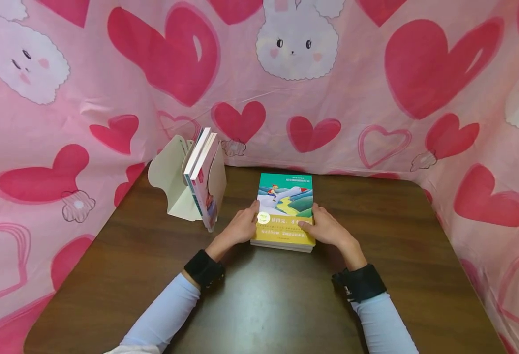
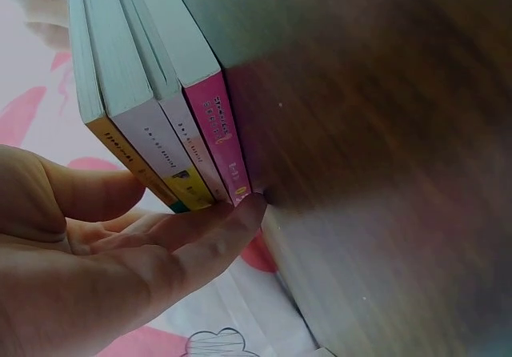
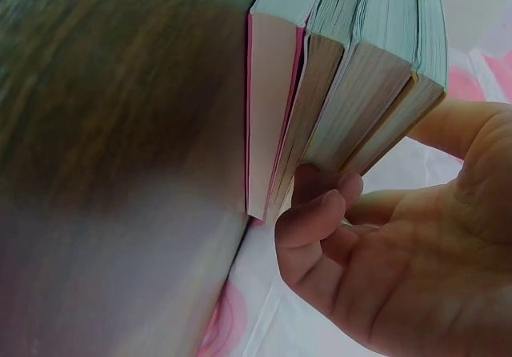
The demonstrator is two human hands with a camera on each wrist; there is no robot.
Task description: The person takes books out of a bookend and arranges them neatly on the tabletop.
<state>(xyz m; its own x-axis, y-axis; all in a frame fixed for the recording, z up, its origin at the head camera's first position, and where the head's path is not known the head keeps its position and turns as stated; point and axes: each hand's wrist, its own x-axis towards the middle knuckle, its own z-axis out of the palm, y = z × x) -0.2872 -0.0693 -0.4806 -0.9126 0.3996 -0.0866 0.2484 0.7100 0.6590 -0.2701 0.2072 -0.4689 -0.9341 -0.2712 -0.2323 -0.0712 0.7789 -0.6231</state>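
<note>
A stack of several paperback books (image 1: pixel 284 209) lies flat on the wooden table, with a green and yellow cover showing a white goose on top. On its left side, my left hand (image 1: pixel 243 223) holds the stack, fingers along the spines and thumb by the top book's spine. From the right, my right hand (image 1: pixel 330 227) grips the stack with its thumb on the top cover and bent fingers against the page edges. In the left wrist view, a pink-spined book (image 2: pixel 216 125) is lowest, touching the table.
At the back left stands a cream bookend holder (image 1: pixel 170 172) with upright, slightly leaning books (image 1: pixel 203 177) in it. The brown table (image 1: pixel 396 236) has rounded corners. Pink cloth (image 1: pixel 352 88) printed with hearts and rabbits hangs around its back and sides.
</note>
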